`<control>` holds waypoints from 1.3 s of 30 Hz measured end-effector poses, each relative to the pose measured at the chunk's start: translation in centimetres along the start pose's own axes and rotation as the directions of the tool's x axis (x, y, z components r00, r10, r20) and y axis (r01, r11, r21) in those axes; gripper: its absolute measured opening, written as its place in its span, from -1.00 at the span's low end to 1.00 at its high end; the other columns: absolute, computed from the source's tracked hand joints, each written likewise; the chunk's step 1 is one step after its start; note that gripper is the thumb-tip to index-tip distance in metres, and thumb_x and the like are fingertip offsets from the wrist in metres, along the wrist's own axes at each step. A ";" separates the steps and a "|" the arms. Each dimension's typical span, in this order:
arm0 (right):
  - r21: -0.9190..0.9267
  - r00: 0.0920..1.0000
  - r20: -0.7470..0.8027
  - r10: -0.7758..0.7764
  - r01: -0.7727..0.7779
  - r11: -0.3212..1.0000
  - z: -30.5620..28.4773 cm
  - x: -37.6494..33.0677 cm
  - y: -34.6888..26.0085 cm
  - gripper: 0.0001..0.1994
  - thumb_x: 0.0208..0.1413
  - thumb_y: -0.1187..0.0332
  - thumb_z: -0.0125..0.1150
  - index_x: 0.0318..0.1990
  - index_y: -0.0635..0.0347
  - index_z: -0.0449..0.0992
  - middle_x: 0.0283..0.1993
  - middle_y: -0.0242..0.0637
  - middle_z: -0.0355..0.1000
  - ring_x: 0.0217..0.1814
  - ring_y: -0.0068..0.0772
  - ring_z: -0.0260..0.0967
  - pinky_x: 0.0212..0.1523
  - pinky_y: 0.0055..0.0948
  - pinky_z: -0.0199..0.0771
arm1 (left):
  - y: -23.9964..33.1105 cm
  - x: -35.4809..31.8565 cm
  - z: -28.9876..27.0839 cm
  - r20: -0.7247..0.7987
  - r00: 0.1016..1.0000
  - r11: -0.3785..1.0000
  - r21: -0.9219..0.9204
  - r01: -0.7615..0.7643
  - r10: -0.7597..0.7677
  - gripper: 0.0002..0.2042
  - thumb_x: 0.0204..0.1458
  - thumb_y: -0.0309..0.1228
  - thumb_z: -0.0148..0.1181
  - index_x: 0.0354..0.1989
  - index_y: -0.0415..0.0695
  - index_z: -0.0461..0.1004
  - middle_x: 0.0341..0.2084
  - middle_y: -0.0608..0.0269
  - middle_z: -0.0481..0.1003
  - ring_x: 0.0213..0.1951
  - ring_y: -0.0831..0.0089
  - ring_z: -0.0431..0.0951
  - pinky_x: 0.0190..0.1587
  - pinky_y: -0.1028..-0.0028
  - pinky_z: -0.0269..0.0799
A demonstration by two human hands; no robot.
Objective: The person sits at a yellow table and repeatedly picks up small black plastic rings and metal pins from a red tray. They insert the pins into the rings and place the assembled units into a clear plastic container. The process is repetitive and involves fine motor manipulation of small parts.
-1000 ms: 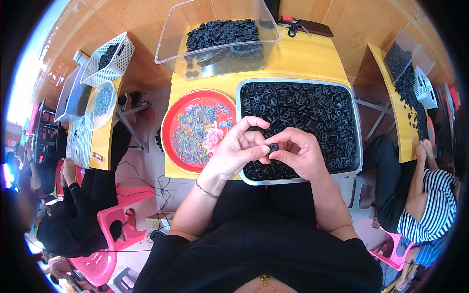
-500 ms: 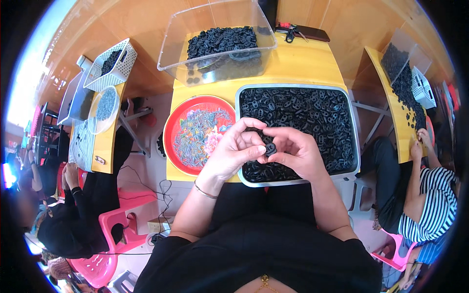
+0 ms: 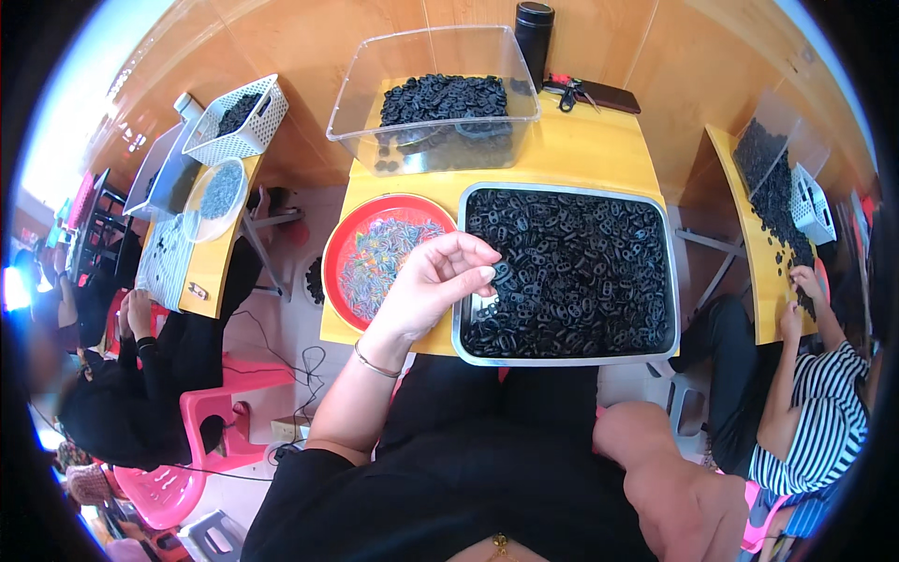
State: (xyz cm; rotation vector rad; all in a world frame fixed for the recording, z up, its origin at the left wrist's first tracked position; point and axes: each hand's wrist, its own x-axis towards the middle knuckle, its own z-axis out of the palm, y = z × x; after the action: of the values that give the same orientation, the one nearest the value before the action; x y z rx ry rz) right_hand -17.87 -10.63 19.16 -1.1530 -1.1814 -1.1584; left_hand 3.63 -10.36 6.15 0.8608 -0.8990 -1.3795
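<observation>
My left hand point(image 3: 433, 284) hovers over the left rim of a metal tray point(image 3: 562, 361) heaped with small black plastic parts point(image 3: 581, 272). Its thumb and fingertips pinch one small black part point(image 3: 501, 273). Just left of the hand sits a red round plate point(image 3: 333, 281) with small multicoloured pieces point(image 3: 384, 255). Only my right forearm point(image 3: 670, 478) shows, low at the right beside my lap. My right hand itself is out of the picture.
Behind the tray on the yellow table point(image 3: 581, 150) are a clear bin point(image 3: 370, 112) of black parts, a black bottle point(image 3: 535, 33) and scissors on a dark wallet point(image 3: 590, 94). People work at tables on the left point(image 3: 122, 375) and right point(image 3: 815, 412). Pink stools point(image 3: 225, 412) stand lower left.
Both hands were together over the tray's near left corner, working a black part. My right hand has dropped away out of view; the left hand stays, holding the part.
</observation>
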 end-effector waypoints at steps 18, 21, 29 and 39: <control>0.059 0.989 -0.003 -0.148 0.148 0.987 0.2 -0.6 -0.2 -0.77 -0.02 0.59 -0.04 -0.66 0.24 0.43 -0.60 -0.24 0.33 -0.56 -0.43 0.28 -0.02 -0.44 0.41 | 10.3 9.9 -3.6 0.189 0.695 0.056 0.948 -0.314 0.693 -0.80 -0.05 -0.53 0.13 -0.21 -0.23 0.46 -0.26 0.13 0.47 -0.22 0.48 0.50 -0.29 0.58 0.42; 0.087 0.995 0.013 -0.095 0.093 0.992 -0.6 -0.5 -0.3 -0.79 -0.01 0.56 -0.03 -0.62 0.22 0.46 -0.56 -0.21 0.37 -0.55 -0.39 0.30 -0.03 -0.45 0.41 | 10.5 8.7 -2.3 0.138 0.685 0.085 0.956 -0.282 0.715 -0.81 -0.05 -0.53 0.13 -0.21 -0.19 0.47 -0.29 0.15 0.46 -0.24 0.50 0.48 -0.27 0.57 0.40; -0.079 0.987 -0.103 0.125 -0.134 0.988 -2.5 -3.1 0.0 -0.77 -0.08 0.41 0.17 -0.73 0.20 0.47 -0.68 -0.38 0.36 -0.66 -0.56 0.26 -0.47 -0.58 0.39 | 3.2 1.5 -6.7 0.163 0.962 0.073 0.981 -0.182 0.219 -0.93 -0.12 -0.50 0.10 -0.45 -0.23 0.45 -0.53 0.05 0.43 -0.43 0.16 0.45 -0.37 0.33 0.38; -0.415 0.909 -0.200 0.366 -0.417 0.809 -5.3 -7.1 0.0 -0.60 -0.09 0.00 0.24 -0.56 0.22 0.51 -0.67 -0.47 0.32 -0.84 -0.78 -0.01 -0.78 -0.76 -0.12 | -2.8 -1.5 -8.6 0.099 0.988 -0.023 0.995 -0.097 0.118 -0.86 -0.20 -0.49 0.14 -0.40 -0.06 0.50 -0.52 0.17 0.40 -0.42 0.21 0.48 -0.39 0.31 0.42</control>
State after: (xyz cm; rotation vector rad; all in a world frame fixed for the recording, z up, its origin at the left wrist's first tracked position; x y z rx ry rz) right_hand -17.83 -15.61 11.89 -1.5751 -0.5492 -1.1786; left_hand 10.21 -9.01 -0.10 1.8406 -2.0039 -0.2547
